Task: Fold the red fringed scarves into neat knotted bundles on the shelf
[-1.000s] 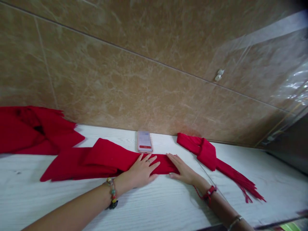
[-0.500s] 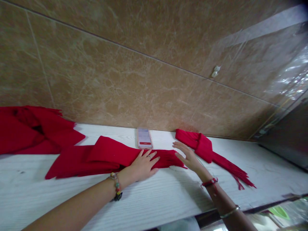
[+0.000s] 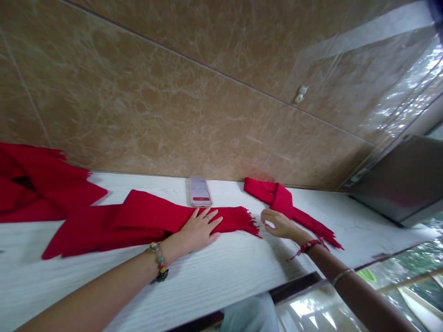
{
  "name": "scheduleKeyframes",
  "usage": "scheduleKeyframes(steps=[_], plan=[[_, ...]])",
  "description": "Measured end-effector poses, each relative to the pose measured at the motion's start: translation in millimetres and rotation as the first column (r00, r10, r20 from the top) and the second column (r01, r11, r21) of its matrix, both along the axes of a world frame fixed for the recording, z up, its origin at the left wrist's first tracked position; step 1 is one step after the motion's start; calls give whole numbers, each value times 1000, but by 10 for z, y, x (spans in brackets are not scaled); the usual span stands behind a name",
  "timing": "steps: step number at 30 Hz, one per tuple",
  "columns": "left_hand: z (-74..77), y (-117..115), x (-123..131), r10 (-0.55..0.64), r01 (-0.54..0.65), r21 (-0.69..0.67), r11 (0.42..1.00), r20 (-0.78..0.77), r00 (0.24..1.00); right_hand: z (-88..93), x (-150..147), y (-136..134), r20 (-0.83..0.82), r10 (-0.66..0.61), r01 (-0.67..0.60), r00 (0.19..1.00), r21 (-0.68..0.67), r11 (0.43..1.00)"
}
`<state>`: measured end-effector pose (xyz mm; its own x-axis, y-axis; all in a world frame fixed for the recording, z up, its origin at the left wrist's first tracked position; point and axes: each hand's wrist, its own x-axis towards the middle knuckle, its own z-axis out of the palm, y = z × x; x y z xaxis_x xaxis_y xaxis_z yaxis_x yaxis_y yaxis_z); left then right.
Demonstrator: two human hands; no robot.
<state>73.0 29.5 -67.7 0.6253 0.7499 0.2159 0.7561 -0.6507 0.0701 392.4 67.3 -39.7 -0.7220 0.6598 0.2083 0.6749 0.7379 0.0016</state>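
Note:
A red fringed scarf (image 3: 138, 216) lies folded lengthwise on the white table, its fringe toward the right. My left hand (image 3: 197, 230) rests flat on it near the fringed end, fingers spread. Just right of the fringe, my right hand (image 3: 282, 226) is above the table with its fingers curled in. Thumb and forefinger form a small loop, with white showing through it and nothing visible held. Behind that hand lies a second red scarf (image 3: 282, 200), folded over on itself in a band, with its fringe pointing right.
More red scarves (image 3: 44, 184) are heaped at the far left. A phone (image 3: 200, 191) with its screen lit lies against the brown tiled wall (image 3: 173, 101). A dark grey box-shaped object (image 3: 398, 180) stands at the right end of the white table (image 3: 221, 272).
My right hand has gone from spread fingers over the fringe to curled fingers just right of it. My left hand stays on the scarf. The view has shifted somewhat to the right.

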Motion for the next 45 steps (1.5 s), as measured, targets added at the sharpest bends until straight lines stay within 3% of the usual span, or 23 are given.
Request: scheduleKeyframes(steps=[4,9,12,16,20,22,25,29,31,34,37,39,42,45], plan=[[9,6,15,-7,7,11,1000,-3,1000,99,-276,-168,-177,76,-72,981,28,997],[11,-1,23,-2,3,31,1000,-8,1000,54,-813,-215,-72,261,-265,963,-37,964],[15,-10,15,0,1,38,999,-13,1000,-27,-676,-176,1,221,-221,975,-19,975],[27,-13,3,-2,3,14,1000,-16,1000,-55,-105,-175,93,65,-68,994,25,997],[33,-17,-4,-4,4,9,1000,-5,1000,29,180,-150,30,-89,87,996,68,994],[27,-21,-4,-7,7,18,1000,2,1000,71,22,-86,-112,-91,101,990,85,991],[13,-19,-1,-1,1,32,999,1,1000,63,-507,35,-282,-58,84,958,83,993],[-1,-6,3,5,-4,27,1000,-15,1000,-114,-1064,125,-164,-79,72,983,-49,996],[-3,-3,1,0,0,24,1000,-17,1000,-229,-1039,145,-90,-91,80,992,-117,990],[-3,-3,-10,-6,7,22,1000,-17,1000,-357,-657,173,-42,-180,171,983,-163,972],[-8,1,-25,-6,6,20,1000,-12,1000,-382,-205,184,-4,-281,278,960,-152,949],[-13,3,-24,-4,4,17,1000,-10,1000,-337,-76,173,-24,-324,319,946,-117,941],[-2,-28,11,4,-4,32,999,-15,1000,-228,-279,129,-151,-282,275,948,-61,959],[80,-156,22,70,-67,93,993,-40,997,-168,-806,59,-242,-144,138,959,-41,990]])
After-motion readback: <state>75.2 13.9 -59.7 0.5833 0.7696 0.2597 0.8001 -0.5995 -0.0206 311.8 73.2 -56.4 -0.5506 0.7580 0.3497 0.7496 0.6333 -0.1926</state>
